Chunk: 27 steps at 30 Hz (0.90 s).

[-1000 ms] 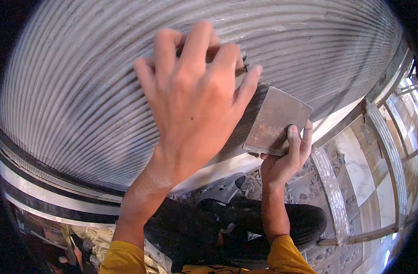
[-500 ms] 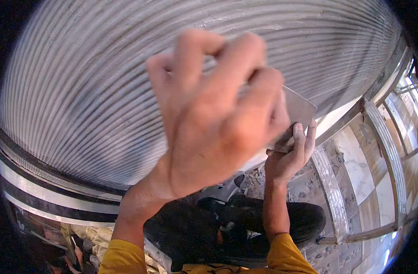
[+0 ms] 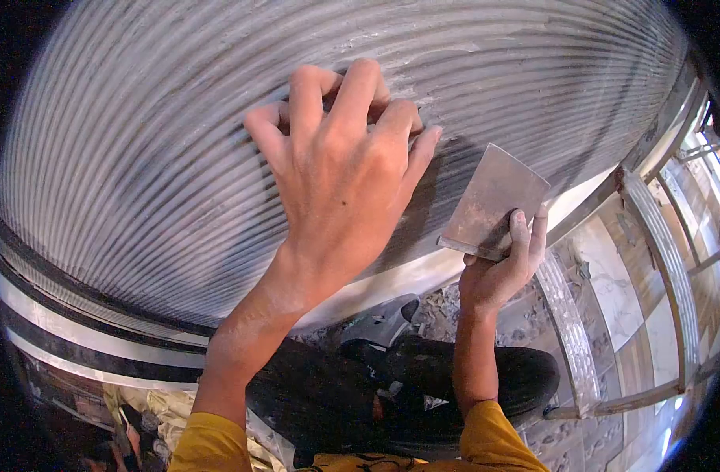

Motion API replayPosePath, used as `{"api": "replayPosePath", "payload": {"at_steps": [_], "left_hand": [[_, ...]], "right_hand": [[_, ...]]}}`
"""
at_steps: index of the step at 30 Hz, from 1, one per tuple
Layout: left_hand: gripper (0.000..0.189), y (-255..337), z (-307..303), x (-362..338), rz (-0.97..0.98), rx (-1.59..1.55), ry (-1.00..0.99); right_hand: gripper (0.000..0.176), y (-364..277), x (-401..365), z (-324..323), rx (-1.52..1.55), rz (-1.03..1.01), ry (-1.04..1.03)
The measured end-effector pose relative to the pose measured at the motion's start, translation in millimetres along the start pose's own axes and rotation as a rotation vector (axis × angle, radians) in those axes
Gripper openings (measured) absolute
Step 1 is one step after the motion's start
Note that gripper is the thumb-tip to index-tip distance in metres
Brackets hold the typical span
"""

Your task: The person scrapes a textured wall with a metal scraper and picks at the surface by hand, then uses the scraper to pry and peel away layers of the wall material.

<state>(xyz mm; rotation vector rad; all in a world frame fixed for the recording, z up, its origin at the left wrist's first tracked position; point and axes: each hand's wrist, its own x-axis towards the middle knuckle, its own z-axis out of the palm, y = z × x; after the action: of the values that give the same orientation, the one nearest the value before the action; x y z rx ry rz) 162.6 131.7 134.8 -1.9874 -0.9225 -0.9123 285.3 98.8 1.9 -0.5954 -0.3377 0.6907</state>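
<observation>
A large curved panel with fine parallel ribs [image 3: 163, 157] fills the upper part of the view. My left hand [image 3: 344, 165] is against it, palm toward the ribs, its fingers bent and spread and the thumb out to the right. The undersides of those fingertips are hidden, and nothing shows in them. Pale smears mark the ribs just beyond the fingers. To the right, my right hand [image 3: 498, 275] grips a flat, dusty metal putty blade [image 3: 494, 197] by its lower edge, the thumb over its face. The blade is tilted and appears in front of the panel.
A ladder-like metal frame [image 3: 667, 267] lies along the right over dusty, marble-patterned tiles [image 3: 612, 275]. My dark-trousered legs [image 3: 328, 393] and a grey shoe [image 3: 380, 322] are below. Crumpled yellowish sheeting [image 3: 167, 417] and debris lie at the lower left, beside a black-and-white striped edge [image 3: 100, 346].
My left hand has moved away from the camera and up to the ribbed panel, uncovering the putty blade. My right hand has barely moved.
</observation>
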Motion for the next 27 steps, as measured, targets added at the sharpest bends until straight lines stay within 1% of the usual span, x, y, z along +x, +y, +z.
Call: {"api": "replayPosePath", "payload": {"at_steps": [6, 10, 14, 19, 23, 25, 27], "left_hand": [[0.015, -0.7, 12.4, -2.6, 0.015, 0.005, 0.097], [0.015, 3.3, 21.8, -4.0, 0.02, -0.025, 0.157], [0.015, 3.8, 23.0, -3.6, 0.033, -0.064, 0.18], [0.015, 1.3, 23.2, -5.7, 0.029, -0.132, 0.159], [0.016, 15.5, 16.4, -7.7, 0.007, -0.163, 0.148], [0.016, 30.8, 2.8, -14.4, 0.074, -0.334, 0.135], [0.016, 22.8, 0.7, -12.7, 0.063, -0.392, 0.15]], "right_hand": [[0.041, -2.4, 4.2, -6.3, -0.002, -0.013, -0.047], [0.041, -5.4, 3.2, -5.2, 0.002, 0.001, -0.016], [0.041, -2.8, 5.5, -9.1, 0.005, -0.02, -0.011], [0.043, 4.4, 8.0, -11.4, -0.019, -0.013, -0.01], [0.044, 6.4, 7.0, -10.1, -0.015, 0.007, -0.025], [0.044, 6.8, 6.0, -8.3, -0.025, 0.015, -0.024], [0.041, 7.1, 5.8, -7.2, -0.005, -0.029, -0.059]]}}
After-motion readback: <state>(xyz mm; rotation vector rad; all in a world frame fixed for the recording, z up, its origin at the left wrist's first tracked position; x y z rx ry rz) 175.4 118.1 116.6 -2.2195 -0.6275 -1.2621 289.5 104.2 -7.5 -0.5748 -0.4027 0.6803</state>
